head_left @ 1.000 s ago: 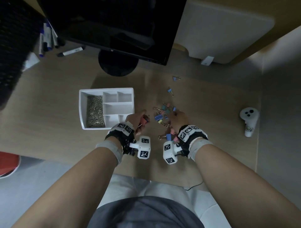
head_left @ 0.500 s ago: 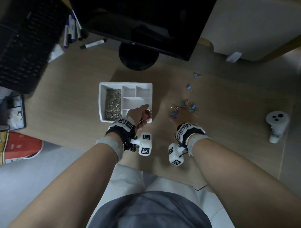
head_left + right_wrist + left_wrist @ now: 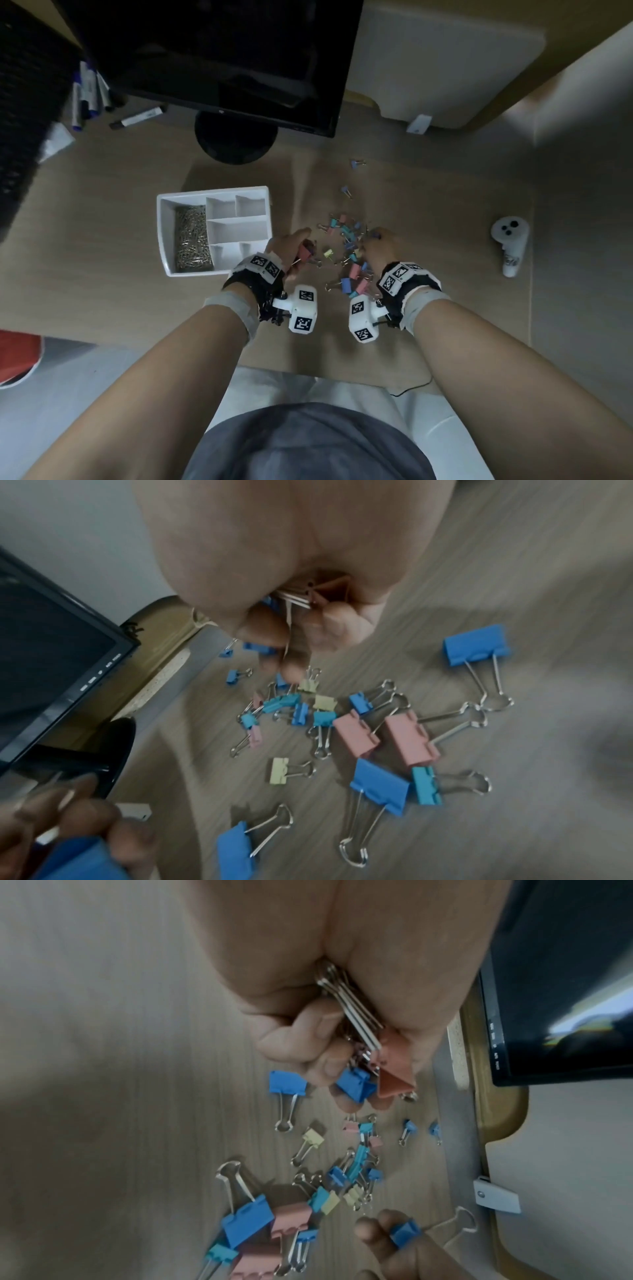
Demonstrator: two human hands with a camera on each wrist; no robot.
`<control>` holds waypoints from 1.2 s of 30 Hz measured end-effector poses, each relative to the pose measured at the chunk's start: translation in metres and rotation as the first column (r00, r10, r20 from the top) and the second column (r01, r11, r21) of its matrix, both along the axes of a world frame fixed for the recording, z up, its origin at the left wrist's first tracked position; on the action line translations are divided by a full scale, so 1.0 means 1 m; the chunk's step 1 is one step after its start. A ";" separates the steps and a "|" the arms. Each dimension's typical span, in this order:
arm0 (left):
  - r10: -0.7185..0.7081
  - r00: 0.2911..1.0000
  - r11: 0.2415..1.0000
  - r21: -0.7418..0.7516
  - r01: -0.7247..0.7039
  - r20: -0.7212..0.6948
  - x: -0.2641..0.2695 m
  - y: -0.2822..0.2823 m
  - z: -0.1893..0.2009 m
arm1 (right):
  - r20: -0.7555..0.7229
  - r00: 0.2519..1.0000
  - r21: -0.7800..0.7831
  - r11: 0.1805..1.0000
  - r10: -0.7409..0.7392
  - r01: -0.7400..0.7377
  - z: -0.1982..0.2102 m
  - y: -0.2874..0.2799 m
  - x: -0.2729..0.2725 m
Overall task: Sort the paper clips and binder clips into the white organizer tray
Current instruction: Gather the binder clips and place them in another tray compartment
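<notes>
The white organizer tray (image 3: pixel 163 236) lies on the desk; its long left compartment is full of paper clips (image 3: pixel 191 236), and the other compartments look bare. Just right of the tray, my left hand (image 3: pixel 301 244) grips a bunch of binder clips, among them a blue one (image 3: pixel 356 1087) and a salmon one (image 3: pixel 394 1074). My right hand (image 3: pixel 375 240) is over the loose pile of coloured binder clips (image 3: pixel 342 228), its fingers (image 3: pixel 291 666) curled round several clips, including a pink one (image 3: pixel 329 588). Large pink and blue clips (image 3: pixel 407 739) lie nearest me.
A dark monitor (image 3: pixel 222 51) on a round base (image 3: pixel 236 140) stands behind the tray. Markers (image 3: pixel 137 118) and a black mesh object (image 3: pixel 27 85) are at the back left. A white controller (image 3: pixel 510 246) stands at the right. The desk's front edge runs just below my wrists.
Half a second ago my left hand was over the tray's near right corner; it is now right of the tray by the pile, still gripping clips. The right hand stays at the pile.
</notes>
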State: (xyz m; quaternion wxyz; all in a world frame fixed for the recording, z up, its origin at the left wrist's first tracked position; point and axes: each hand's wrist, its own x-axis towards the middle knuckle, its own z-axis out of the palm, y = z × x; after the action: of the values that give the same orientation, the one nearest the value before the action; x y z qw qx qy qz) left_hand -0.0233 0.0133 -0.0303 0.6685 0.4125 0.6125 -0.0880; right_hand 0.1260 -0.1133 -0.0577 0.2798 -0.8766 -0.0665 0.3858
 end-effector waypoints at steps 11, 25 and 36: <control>0.177 0.984 0.984 -0.006 -0.177 0.009 -0.043 0.000 0.000 | -0.030 0.969 0.166 0.957 0.244 -0.236 -0.016 0.025 -0.042; 0.074 0.997 0.997 -0.005 -0.074 0.028 -0.097 0.047 -0.015 | 0.014 0.859 -0.304 0.821 0.512 -0.484 -0.038 0.059 -0.109; -0.093 0.995 0.990 -0.106 0.096 0.032 -0.037 0.001 0.006 | -0.152 0.902 0.089 0.903 -0.405 0.420 0.020 -0.027 -0.070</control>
State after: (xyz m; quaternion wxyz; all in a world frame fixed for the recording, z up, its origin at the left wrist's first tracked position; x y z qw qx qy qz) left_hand -0.0599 0.0147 -0.0246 0.6929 0.4056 0.5778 -0.1467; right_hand 0.0561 -0.1400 -0.0381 0.4108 -0.8253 0.1163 0.3695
